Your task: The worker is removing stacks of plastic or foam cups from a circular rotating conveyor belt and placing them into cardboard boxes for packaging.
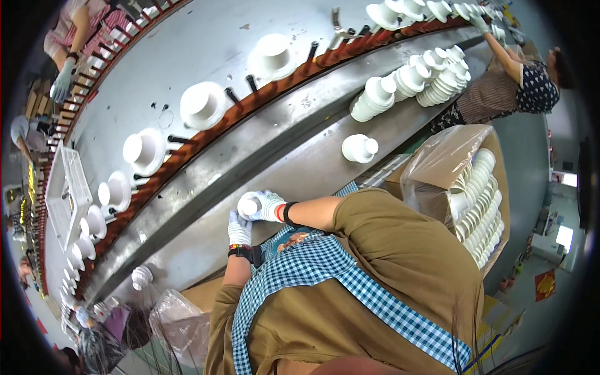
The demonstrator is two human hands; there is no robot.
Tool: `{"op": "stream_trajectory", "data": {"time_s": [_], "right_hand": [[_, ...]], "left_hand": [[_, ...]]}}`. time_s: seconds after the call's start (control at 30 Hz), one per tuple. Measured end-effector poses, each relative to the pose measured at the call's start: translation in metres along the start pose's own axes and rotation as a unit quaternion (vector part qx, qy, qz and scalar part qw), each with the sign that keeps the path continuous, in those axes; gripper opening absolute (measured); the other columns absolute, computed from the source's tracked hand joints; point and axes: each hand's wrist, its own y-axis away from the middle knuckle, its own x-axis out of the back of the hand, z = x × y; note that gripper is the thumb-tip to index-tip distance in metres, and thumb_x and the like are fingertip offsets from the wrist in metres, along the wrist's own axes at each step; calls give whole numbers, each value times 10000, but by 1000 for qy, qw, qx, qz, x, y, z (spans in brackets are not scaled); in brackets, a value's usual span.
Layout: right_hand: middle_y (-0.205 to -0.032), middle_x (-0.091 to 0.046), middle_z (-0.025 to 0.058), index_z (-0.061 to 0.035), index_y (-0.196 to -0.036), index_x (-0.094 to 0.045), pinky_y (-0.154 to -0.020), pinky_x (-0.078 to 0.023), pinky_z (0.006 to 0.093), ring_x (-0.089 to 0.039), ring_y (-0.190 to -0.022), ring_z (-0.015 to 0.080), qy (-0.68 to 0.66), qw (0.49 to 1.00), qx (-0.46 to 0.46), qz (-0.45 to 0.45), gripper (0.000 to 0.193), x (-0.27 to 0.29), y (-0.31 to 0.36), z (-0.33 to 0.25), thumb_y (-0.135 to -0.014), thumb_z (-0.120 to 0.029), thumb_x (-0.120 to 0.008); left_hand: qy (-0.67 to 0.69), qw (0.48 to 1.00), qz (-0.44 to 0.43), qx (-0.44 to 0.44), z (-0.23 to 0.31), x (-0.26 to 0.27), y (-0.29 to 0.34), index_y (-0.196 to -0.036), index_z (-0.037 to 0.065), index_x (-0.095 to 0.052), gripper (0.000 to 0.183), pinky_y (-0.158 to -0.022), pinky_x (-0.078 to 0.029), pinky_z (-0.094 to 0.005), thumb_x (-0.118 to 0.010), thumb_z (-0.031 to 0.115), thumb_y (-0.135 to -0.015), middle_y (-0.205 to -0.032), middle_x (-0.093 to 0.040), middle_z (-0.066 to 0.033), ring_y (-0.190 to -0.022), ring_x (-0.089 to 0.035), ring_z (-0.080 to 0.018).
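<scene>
At the near edge of the metal bench, both of my gloved hands are closed around a white cup-shaped piece (250,205) with a round end facing up. My right hand (270,207) grips it from the right side. My left hand (239,230) holds it from below left, and its fingertips are partly hidden. A small stack of white flanged pieces (360,149) stands by itself on the bench to the right. Further left, a ribbed white stack (142,277) sits near the bench's edge.
Beyond the bench runs a curved conveyor (240,109) with dark pegs and white flanged cups. Several tall stacks (409,80) stand at the far right. A carton of nested white pieces (431,165) is at my right, a plastic-lined box (181,319) at my left. Co-workers stand along the line.
</scene>
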Motion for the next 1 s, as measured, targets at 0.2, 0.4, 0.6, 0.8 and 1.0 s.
{"op": "stream_trajectory", "data": {"time_s": [0.2,0.4,0.6,0.8,1.0], "right_hand": [[-1353,-560,237,-132,-1428,-472,-1083,-413,468,-522,-1276,413,-19,1000,1,0,810,30,6,34,-772,-508,-762],[-1301,-591,250,-52,-1306,-587,-1057,-445,453,-566,-1221,403,103,994,29,5,890,72,10,66,-643,-604,-806],[-1346,-528,260,-33,-1256,-640,-1048,-450,451,-568,-1185,434,7,999,-8,34,845,78,-15,97,-718,-679,-719],[-1252,-601,247,-40,-1258,-619,-1048,-430,482,-532,-1210,419,76,997,24,12,822,81,-31,104,-688,-613,-766],[-1225,-636,238,-68,-1299,-591,-1039,-451,476,-579,-1183,398,119,991,46,-46,863,104,-30,86,-655,-599,-806]], "left_hand": [[-3,995,-62,77,-18,-57,-29,-1416,33,-447,489,-1026,-506,-473,-509,331,-1034,-1388,-551,-167,-1254,-557,-317],[-13,979,-76,191,-22,-114,-7,-1387,42,-487,475,-1042,-500,-514,-454,385,-1061,-1379,-571,-153,-1227,-579,-320],[51,980,-4,191,-15,-160,12,-1327,98,-545,411,-902,-591,-452,-530,385,-1033,-1288,-630,-124,-1153,-628,-296],[54,981,-18,187,-20,-167,21,-1397,119,-486,421,-1016,-536,-471,-475,364,-1055,-1396,-557,-130,-1252,-565,-311],[159,972,-71,161,-37,-157,9,-1416,80,-448,465,-945,-569,-431,-388,391,-1076,-1370,-573,-136,-1210,-597,-301]]}}
